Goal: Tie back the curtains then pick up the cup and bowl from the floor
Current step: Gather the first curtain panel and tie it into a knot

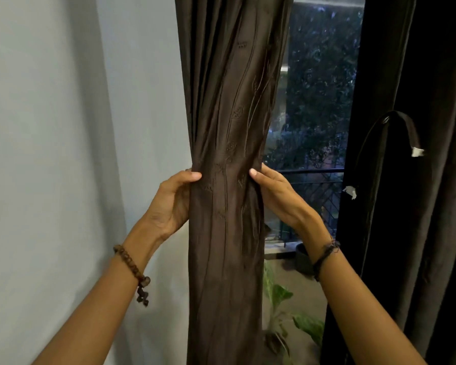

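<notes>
A dark brown embroidered curtain (pixel 227 127) hangs gathered into a narrow bunch in the middle of the view. My left hand (pixel 173 201) grips the bunch from its left side, thumb on the front and fingers hidden behind the cloth. From the right side my right hand (pixel 277 196) holds the same bunch at the same height, thumb in front. A second, darker curtain (pixel 411 206) hangs at the right with a tie-back strap (pixel 403 127) looped on it. No cup or bowl is in view.
A pale wall (pixel 63 154) fills the left. Between the curtains a window (pixel 316 101) shows dark trees, a balcony railing (pixel 313 171), a dark pot (pixel 304 259) and a green leafy plant (pixel 282 293) on the balcony floor.
</notes>
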